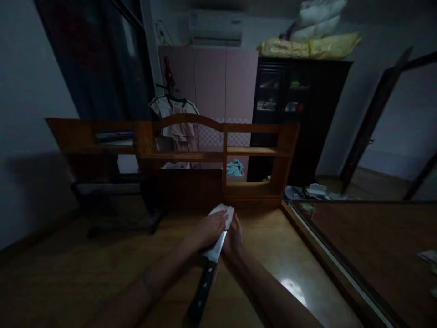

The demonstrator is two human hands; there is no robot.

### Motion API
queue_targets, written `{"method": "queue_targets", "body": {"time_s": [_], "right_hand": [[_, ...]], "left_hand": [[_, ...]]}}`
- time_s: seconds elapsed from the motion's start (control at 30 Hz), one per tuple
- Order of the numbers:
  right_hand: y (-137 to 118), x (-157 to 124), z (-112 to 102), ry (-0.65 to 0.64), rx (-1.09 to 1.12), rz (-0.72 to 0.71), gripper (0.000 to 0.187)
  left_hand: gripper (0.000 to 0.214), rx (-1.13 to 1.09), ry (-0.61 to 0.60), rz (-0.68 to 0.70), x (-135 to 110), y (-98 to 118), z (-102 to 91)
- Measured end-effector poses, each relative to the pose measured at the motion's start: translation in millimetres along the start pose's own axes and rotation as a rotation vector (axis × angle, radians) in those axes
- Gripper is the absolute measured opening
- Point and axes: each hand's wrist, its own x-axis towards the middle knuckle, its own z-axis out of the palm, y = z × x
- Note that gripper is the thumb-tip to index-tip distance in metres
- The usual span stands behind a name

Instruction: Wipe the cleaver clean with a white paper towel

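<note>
A kitchen knife (215,248) lies lengthwise before me, its black riveted handle (203,291) towards me and no hand on that handle. White tissue or cloth (218,210) covers the far part of the blade. My left hand (213,227) presses this white wrap onto the blade from the left, fingers closed over it. Against the blade's right side is my right hand (235,239), closed about its edge, with one finger reaching up beside the wrap. Its other fingers are partly hidden behind the blade. Dim light blurs the detail.
Beneath the hands is a light wooden tabletop (262,228), with a glare spot at right. A wooden shelf unit (191,156) stands along its far edge. A dark chair-like object (112,205) is at left. To the right is a brown surface (368,237) with a raised rim.
</note>
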Motion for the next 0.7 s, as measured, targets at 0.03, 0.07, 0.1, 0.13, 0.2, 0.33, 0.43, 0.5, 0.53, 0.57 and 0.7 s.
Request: {"method": "queue_targets", "body": {"time_s": [0.03, 0.07, 0.1, 0.13, 0.2, 0.33, 0.43, 0.5, 0.53, 0.57, 0.7], "right_hand": [[-0.4, 0.1, -2.5, 0.026, -0.031, -0.007, 0.041], [-0.7, 0.2, -4.6, 0.044, -0.059, -0.01, 0.041], [-0.9, 0.1, -6.2, 0.054, -0.082, -0.01, 0.041], [-1.0, -0.1, -7.0, 0.056, -0.101, -0.005, 0.042], [-0.7, -0.9, -6.4, 0.032, -0.128, 0.018, 0.045], [0.9, -3.2, -0.4, -0.037, -0.13, 0.031, 0.051], [1.4, -4.9, 2.9, -0.038, -0.151, 0.034, 0.054], [1.2, -6.2, 3.8, -0.032, -0.172, 0.043, 0.052], [1.0, -6.6, 4.1, -0.032, -0.181, 0.045, 0.051], [0.7, -6.9, 4.2, -0.033, -0.186, 0.049, 0.049], [-0.4, -4.8, 2.2, 0.003, -0.164, 0.04, 0.043]], "left_hand": [[0.05, -0.009, -0.012, 0.012, -3.4, 1.7, -2.1], [0.049, -0.019, -0.022, 0.025, -6.8, 3.1, -4.2], [0.048, -0.03, -0.029, 0.037, -10.5, 3.7, -6.2], [0.048, -0.041, -0.035, 0.05, -14.3, 3.2, -7.9], [0.046, -0.07, -0.034, 0.076, -22.0, -1.1, -10.9], [0.044, -0.088, -0.016, 0.082, -31.5, -17.1, -15.6], [0.045, -0.051, 0.028, -0.041, -29.8, -23.8, -18.3], [0.047, -0.026, 0.038, -0.122, -25.7, -23.3, -18.9], [0.047, -0.018, 0.033, -0.143, -23.3, -22.0, -18.6], [0.048, -0.018, 0.029, -0.149, -20.9, -20.2, -17.7], [0.05, -0.121, -0.019, -0.022, -13.3, -12.4, -6.8]]}}
